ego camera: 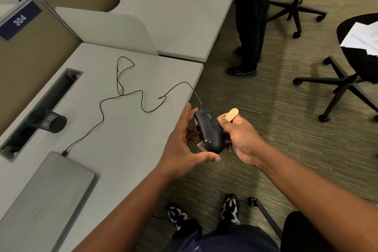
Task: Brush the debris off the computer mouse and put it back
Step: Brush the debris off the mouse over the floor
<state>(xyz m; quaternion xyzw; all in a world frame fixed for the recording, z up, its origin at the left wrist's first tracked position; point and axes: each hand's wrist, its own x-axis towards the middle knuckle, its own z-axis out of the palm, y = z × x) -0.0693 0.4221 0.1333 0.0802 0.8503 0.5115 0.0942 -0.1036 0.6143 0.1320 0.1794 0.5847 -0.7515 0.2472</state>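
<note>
While mouse (209,130) held off tabletop (122,129) edge, over carpet: left hand (182,143) cups it, thumb at rear. Right hand (241,139) clenched on brush handle (231,114), bristles hidden. Pale specks remain on shell, so brushing judged unfinished; return to tabletop pending. Cable (122,92) on tabletop.

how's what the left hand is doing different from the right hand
The left hand cradles the black mouse with fingers spread open; the right hand is closed around a wooden brush handle. The left hand sits at the desk edge, the right over carpet. Both touch the mouse.
</note>
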